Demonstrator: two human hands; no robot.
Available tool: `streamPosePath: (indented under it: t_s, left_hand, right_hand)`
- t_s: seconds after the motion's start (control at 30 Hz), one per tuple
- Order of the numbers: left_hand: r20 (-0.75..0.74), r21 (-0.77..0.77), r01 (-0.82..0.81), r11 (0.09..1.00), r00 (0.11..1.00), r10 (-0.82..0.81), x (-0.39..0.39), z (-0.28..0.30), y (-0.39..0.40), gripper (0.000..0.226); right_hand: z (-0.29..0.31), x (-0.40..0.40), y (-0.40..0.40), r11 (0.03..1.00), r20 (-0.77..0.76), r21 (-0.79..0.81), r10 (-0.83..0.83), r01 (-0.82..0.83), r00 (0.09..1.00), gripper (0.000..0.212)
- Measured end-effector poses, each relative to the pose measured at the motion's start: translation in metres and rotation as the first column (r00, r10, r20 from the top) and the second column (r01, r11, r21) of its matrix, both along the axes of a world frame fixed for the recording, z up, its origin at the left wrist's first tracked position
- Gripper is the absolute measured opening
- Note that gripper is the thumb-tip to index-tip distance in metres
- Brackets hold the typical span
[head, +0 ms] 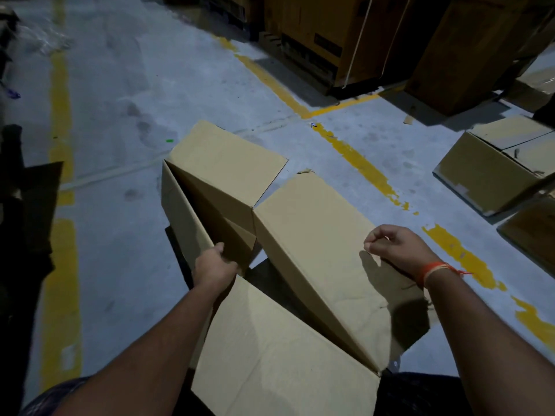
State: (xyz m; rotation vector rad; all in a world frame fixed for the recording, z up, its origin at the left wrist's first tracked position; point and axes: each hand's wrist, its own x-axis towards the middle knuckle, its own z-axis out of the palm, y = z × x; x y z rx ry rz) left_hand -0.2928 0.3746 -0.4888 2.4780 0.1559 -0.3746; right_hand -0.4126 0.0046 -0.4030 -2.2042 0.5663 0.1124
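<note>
Head view: a tan corrugated cardboard box (315,235), empty and half opened, sits on the grey concrete floor (126,100) just in front of the person's legs, between two worn yellow painted lines (360,160). Its long flaps splay outward.

The left hand (214,264) grips the top edge of the box's left wall, with the fingers curled over it and out of sight inside. The right hand (396,249), with an orange thread band (435,270) at the wrist, hangs above the right flap. Its fingers are curled in against the thumb and nothing shows in them.

The box is probably light and should lift easily. Its panels look stiff across the flutes but will fold readily at the scored creases, and the near flap already shows wrinkles. The dry paper surface should give enough grip. The wall edges and corners, where two panels brace each other, look the best places to hold it, since a free flap would simply hinge.

Hard to make out:
- The box's bottom and inside are in shadow.
- Its near end is cut off by the lower edge of the view.
- I cannot tell whether the right hand touches the flap.
- A flat brown carton (486,175) near the floor's right edge and the tall brown cartons (330,40) at its far edge are dim and partly cut off.
</note>
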Motion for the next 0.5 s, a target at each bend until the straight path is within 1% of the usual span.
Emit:
streamPosePath:
  t_s: [0.07, 0.13, 0.2, 0.33, 0.4, 0.5]
  left_hand:
    - [0.008, 0.043, 0.084, 0.996, 0.996, -0.084, 0.004, 0.006, -0.006, 0.063]
    - [0.029, 0.079, 0.177, 0.981, 0.983, -0.180, 0.012, 0.010, -0.014, 0.058]
    - [0.035, 0.078, 0.274, 0.959, 0.960, -0.277, 0.020, 0.011, -0.025, 0.055]
    - [-0.002, 0.004, 0.447, 0.895, 0.895, -0.447, 0.038, 0.007, -0.041, 0.071]
    - [-0.035, -0.032, 0.492, 0.870, 0.869, -0.493, 0.045, 0.004, -0.043, 0.079]
    - [-0.064, -0.050, 0.509, 0.859, 0.857, -0.512, 0.049, -0.003, -0.036, 0.086]
  right_hand:
    - [0.013, 0.001, 0.005, 0.993, 0.025, 0.048, 0.104, -0.105, 0.994, 0.014]
    - [0.021, -0.003, 0.011, 0.973, 0.050, 0.093, 0.209, -0.212, 0.977, 0.019]
    - [0.024, -0.009, 0.017, 0.952, 0.029, 0.131, 0.276, -0.277, 0.961, 0.022]
    - [0.024, -0.021, 0.018, 0.926, -0.072, 0.152, 0.359, -0.346, 0.931, 0.031]
    - [0.023, -0.023, 0.019, 0.909, -0.107, 0.162, 0.403, -0.384, 0.909, 0.031]
    - [0.019, -0.016, 0.022, 0.922, -0.093, 0.115, 0.380, -0.369, 0.920, 0.027]
